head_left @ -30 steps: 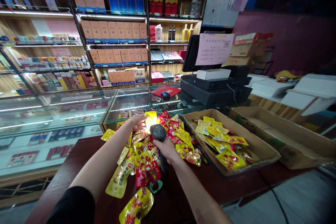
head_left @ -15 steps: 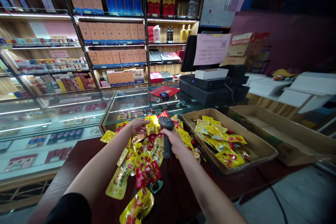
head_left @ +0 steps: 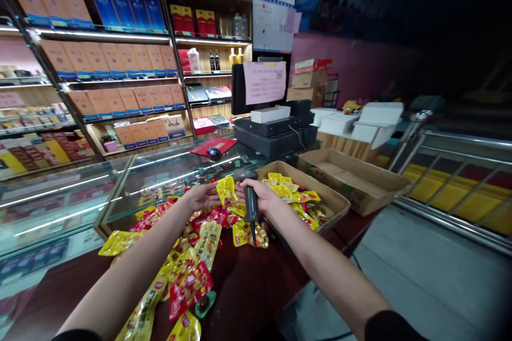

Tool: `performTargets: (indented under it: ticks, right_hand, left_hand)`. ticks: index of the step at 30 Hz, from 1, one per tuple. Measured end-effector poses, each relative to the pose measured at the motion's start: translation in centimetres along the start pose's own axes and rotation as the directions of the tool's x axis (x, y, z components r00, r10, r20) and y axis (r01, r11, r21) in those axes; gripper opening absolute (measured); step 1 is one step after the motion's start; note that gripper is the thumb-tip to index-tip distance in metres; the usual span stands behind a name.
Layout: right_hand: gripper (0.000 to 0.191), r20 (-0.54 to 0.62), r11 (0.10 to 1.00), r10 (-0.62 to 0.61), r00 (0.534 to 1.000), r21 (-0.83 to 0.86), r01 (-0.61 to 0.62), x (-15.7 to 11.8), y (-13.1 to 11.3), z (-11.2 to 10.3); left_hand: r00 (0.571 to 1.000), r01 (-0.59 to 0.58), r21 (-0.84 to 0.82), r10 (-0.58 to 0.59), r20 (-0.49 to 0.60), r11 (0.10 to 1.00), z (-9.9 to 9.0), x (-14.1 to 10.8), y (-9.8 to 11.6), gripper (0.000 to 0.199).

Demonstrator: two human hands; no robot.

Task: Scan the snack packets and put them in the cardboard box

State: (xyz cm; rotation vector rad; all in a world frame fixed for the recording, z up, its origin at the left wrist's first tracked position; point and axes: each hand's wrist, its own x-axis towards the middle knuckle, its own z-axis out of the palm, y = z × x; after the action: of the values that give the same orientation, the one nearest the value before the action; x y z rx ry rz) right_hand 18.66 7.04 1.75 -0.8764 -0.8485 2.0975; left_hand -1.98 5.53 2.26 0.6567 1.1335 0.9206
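Observation:
My left hand (head_left: 202, 196) is closed with its fingertips at the edge of an upright yellow snack packet (head_left: 226, 190). Wrapped round the handle of a dark grey barcode scanner (head_left: 252, 203) is my right hand (head_left: 262, 195); the scanner's head is just right of the packet. Below and left of the hands spreads a pile of yellow and red snack packets (head_left: 188, 256) on the dark brown table (head_left: 248, 287). One small green packet (head_left: 205, 304) lies at the pile's near edge.
Beyond my right hand stands a cardboard box (head_left: 336, 201) partly filled with snack packets. Another cardboard box (head_left: 360, 170) sits to its right. A glass display counter (head_left: 132, 181) borders the table's far left. Behind are a monitor (head_left: 239, 90) and a mouse (head_left: 213, 152).
The view has turned to the right. Both hands, with the packet and the scanner, have shifted right relative to the pile, closer to the filled cardboard box.

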Motion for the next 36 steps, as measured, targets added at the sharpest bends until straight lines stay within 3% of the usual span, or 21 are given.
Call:
performTargets:
  ticks: [5,9,12,14,18,24,29,32,36]
  right_hand:
    - [0.004,-0.164,0.992,-0.121,0.979,0.003,0.123,-3.3,-5.4,-5.3]
    - [0.006,-0.336,0.967,-0.235,0.912,0.013,0.254,-5.6,-8.4,-9.3]
    - [0.008,-0.397,0.947,-0.287,0.872,0.018,0.32,-6.6,-9.0,-10.9]
    - [0.006,-0.396,0.949,-0.28,0.875,0.025,0.315,-6.8,-8.6,-11.1]
    - [0.006,-0.334,0.974,-0.196,0.922,0.044,0.223,-5.5,-6.7,-9.4]
    - [0.007,-0.134,0.997,-0.078,0.988,0.01,0.08,-1.7,-1.9,-3.6]
    - [0.007,-0.057,0.996,0.086,0.995,0.023,-0.085,0.8,3.3,1.9]
    - [0.012,-0.005,0.986,0.165,0.986,0.001,-0.165,1.6,6.3,5.0]
    - [0.013,0.051,0.97,0.243,0.969,-0.018,-0.242,2.2,9.8,8.0]
  left_hand:
    - [0.995,0.045,0.022,-0.047,0.092,0.999,8.9,5.6,0.9,0.018]
    - [0.988,0.048,0.016,-0.049,0.143,0.999,15.4,8.9,0.7,0.023]
    - [0.993,0.057,0.071,-0.064,0.099,0.996,17.7,10.0,0.1,0.026]
    - [0.993,0.06,0.092,-0.069,0.099,0.994,17.6,10.1,-0.2,0.025]
    - [0.994,0.063,0.084,-0.07,0.09,0.994,14.0,9.0,-0.6,0.02]
    - [0.998,0.041,0.023,-0.042,0.042,0.999,5.3,4.0,-1.0,0.012]
    - [0.999,-0.005,-0.045,0.003,-0.044,0.999,-2.6,-2.6,-1.1,0.017]
    - [0.986,-0.054,-0.084,0.039,-0.162,0.995,-7.0,-6.3,-1.6,0.02]
    - [0.961,-0.111,-0.111,0.078,-0.267,0.988,-11.6,-9.7,-3.3,0.022]
